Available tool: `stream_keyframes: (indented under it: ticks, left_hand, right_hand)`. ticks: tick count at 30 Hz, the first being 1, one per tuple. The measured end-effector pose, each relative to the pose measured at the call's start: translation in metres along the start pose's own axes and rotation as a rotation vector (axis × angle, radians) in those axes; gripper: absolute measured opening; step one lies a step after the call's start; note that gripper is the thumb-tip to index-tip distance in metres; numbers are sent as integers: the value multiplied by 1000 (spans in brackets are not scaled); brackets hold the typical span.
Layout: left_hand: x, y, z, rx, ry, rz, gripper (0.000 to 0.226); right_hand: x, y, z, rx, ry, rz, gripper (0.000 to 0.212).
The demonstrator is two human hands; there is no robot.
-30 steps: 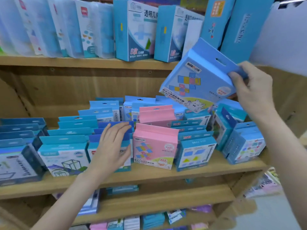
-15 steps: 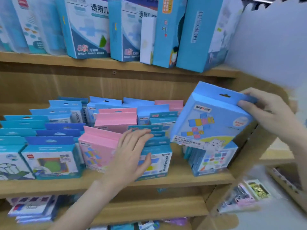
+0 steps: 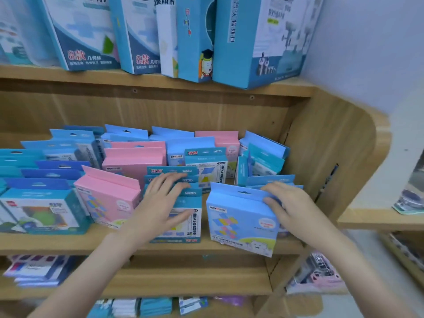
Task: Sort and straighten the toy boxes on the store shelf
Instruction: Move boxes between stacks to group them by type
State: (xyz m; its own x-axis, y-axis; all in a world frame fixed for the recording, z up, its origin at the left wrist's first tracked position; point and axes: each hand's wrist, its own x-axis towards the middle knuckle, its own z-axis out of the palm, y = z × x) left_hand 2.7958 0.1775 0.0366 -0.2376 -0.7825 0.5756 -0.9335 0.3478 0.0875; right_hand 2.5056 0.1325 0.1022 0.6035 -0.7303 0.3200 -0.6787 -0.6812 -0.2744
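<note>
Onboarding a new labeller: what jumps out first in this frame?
The two hands at centre: the right hand grips a light blue box by its top right corner at the front right of the middle shelf, and the left hand lies flat on the teal box beside it. Next, the pink boxes among the blue rows to the left.

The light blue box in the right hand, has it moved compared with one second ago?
Yes. The light blue box went down from beside the upper shelf to the middle shelf's front edge.
</note>
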Motion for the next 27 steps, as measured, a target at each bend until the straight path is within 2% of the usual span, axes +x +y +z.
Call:
stream_keyframes:
  ticks: [7,13,18,21,24,27]
  left_hand:
    - [0,-8,-6,-16,-23,20,47]
    - [-3,1,-13,48,-42,-1,49]
    - [-4,5,-12,89,-41,-5,49]
    - [-5,5,-12,71,-42,-4,49]
    - [-7,3,-15,48,-39,-13,61]
    - [-9,1,-23,164,-77,-12,80]
  right_hand:
    - [10,-11,23,51,90,52,18]
    - [5,-20,35,-69,197,136,13]
    - [14,-35,44,-56,216,196,9]
    - [25,-44,47,-91,169,279,18]
    - [33,-53,41,-214,100,319,41]
    - [37,-55,21,-386,71,261,33]
